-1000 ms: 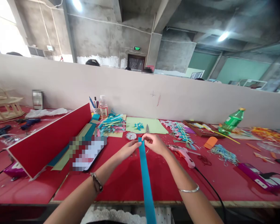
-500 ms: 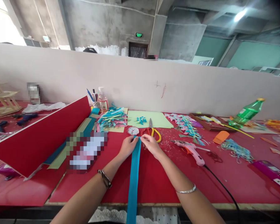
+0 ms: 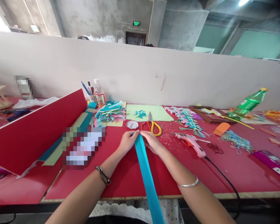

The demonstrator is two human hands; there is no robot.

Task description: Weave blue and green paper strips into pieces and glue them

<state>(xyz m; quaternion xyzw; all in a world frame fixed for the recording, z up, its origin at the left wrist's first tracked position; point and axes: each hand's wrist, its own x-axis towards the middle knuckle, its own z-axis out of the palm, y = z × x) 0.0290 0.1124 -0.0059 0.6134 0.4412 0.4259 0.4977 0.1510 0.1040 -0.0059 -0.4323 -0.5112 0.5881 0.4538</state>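
Note:
A long blue paper strip (image 3: 147,174) runs from my fingertips down over the table's front edge toward me. My left hand (image 3: 128,142) pinches its far end from the left. On the other side, my right hand (image 3: 151,141) grips the same end, thumb and finger meeting those of the left. Just beyond the hands lie scissors (image 3: 151,125) with red and yellow handles, and a small round tin (image 3: 132,125). A woven blue-and-white paper piece (image 3: 140,114) rests on a light green sheet (image 3: 157,113) behind them.
Right of my hands are a pink glue gun (image 3: 192,144) with a black cord and woven paper pieces (image 3: 186,119). A pile of cut strips (image 3: 109,112), a bottle (image 3: 99,93) and a red board (image 3: 42,133) stand left. A green bottle (image 3: 249,104) leans at the far right.
The strip's near end has swung to the right, so it now slants and shows a fold along its length. Both hands still hold the far end. The view has tilted slightly down.

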